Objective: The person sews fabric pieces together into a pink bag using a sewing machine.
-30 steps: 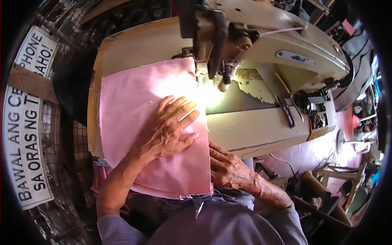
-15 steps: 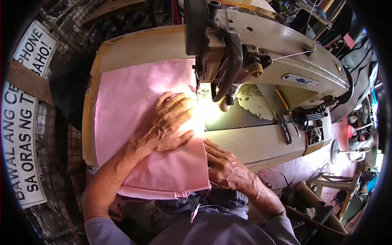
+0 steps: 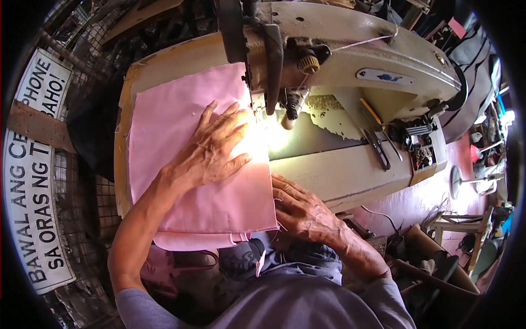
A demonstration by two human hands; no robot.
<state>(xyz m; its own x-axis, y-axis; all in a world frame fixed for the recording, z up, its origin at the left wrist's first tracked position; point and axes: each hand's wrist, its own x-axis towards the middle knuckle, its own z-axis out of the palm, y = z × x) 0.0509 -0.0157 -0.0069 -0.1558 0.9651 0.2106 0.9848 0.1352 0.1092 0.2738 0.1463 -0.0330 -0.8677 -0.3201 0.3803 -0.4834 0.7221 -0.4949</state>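
A pink fabric panel [image 3: 164, 126], with more than one layer showing at its near end, lies on the sewing machine bed. Its right edge runs under the needle area of the sewing machine [image 3: 356, 46], where a bright lamp glare hides the needle and presser foot. My left hand [image 3: 216, 145] rests on top of the panel, fingers spread, just left of the needle. Lower down, my right hand [image 3: 304, 211] is at the panel's right edge. Its fingertips and thumb are tucked out of sight at the cloth, seemingly gripping the edge.
Black-handled scissors [image 3: 378, 149] and a yellow-handled tool [image 3: 371, 112] lie on the bed under the machine arm. A wire mesh with a lettered sign [image 3: 33, 203] stands at the left. To the lower right are an open box [image 3: 438, 257] and a wooden stool [image 3: 460, 227].
The whole view has shifted, so the machine appears farther up and left. My left hand's fingers have spread a little wider on the fabric. My right hand stays at the edge.
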